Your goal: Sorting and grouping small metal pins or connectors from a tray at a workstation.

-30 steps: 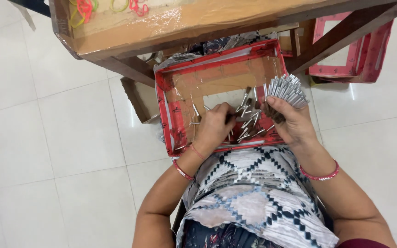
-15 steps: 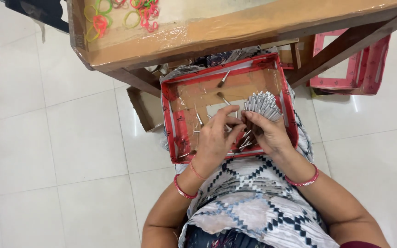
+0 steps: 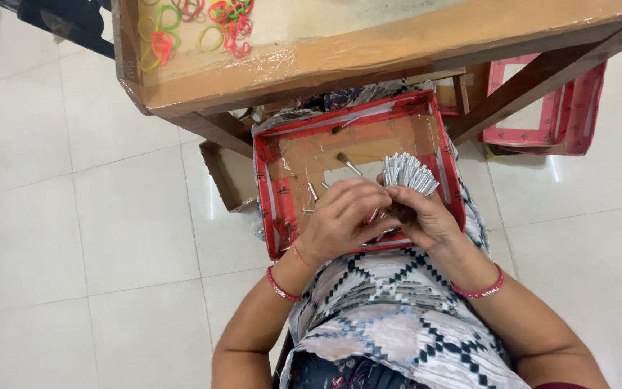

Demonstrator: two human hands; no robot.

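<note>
The right hand [image 3: 426, 216] clenched a full fan of silver sticks [image 3: 408, 171] — left hand [image 3: 343, 216] pinched another; few loose sticks [image 3: 348, 164] remained mid-frame in the red tray [image 3: 271, 202].

The single head-worn camera looks steeply down from above the seated person's lap, fairly near, facing forward over the red tray [image 3: 275, 209] toward the wooden table [image 3: 368, 57], with tiled floor [image 3: 73, 238] on both sides.

Shiny metal sticks [image 3: 408, 173], taped cardboard tray [image 3: 282, 187], possibly plastic-wrapped wooden table [image 3: 368, 54], glossy floor tiles [image 3: 109, 216]
</note>
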